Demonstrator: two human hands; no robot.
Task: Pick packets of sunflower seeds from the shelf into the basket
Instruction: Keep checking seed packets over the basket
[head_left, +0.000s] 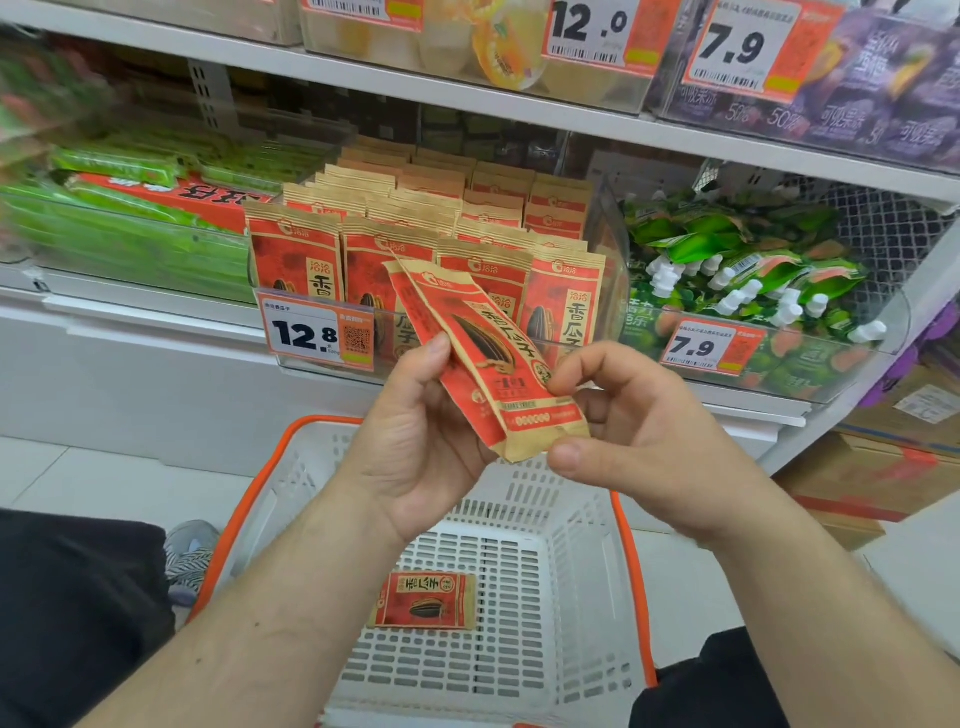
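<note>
Two overlapping red and tan sunflower seed packets are held up over the basket, tilted to the left. My left hand grips them from the left, thumb on the front. My right hand pinches their lower right corner between forefinger and thumb. Below stands a white basket with an orange rim, and one seed packet lies flat on its bottom. Several more seed packets stand in rows in a clear shelf bin behind my hands.
A 12.8 price tag hangs on the bin's front. Green packets fill the bin to the left, green pouches with white caps the one to the right. Cardboard boxes sit on the floor at right. My shoe is left of the basket.
</note>
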